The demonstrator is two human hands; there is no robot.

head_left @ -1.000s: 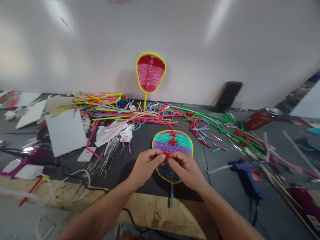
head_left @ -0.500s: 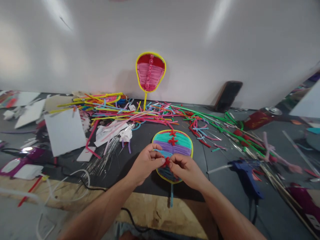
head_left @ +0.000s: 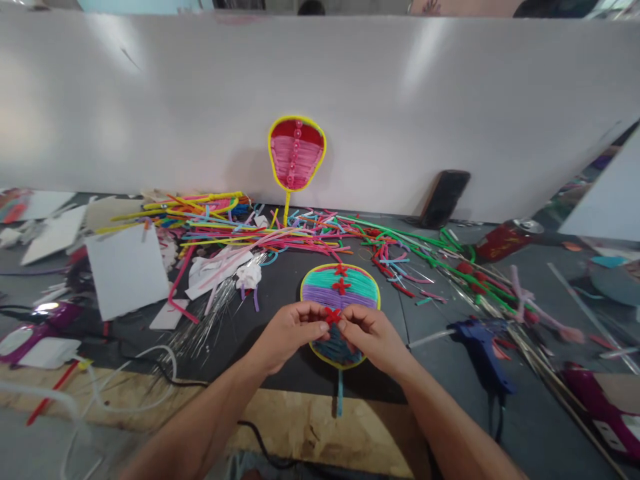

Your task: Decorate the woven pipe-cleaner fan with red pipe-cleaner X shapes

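Head view: left hand [head_left: 286,337] and right hand [head_left: 379,338], each grip pinching a red cross [head_left: 333,315] over the fan [head_left: 361,283], are apparently shaping it, the next move calling for steadiness.

Left hand [head_left: 290,335] and right hand [head_left: 377,335] partly hide the striped fan [head_left: 357,294], and the bottom edge cuts 2 forearms [head_left: 215,403].

A dark tabletop [head_left: 283,287] carries a striped fan [head_left: 361,295], pipe cleaners [head_left: 305,235] and a glue gun [head_left: 483,353].
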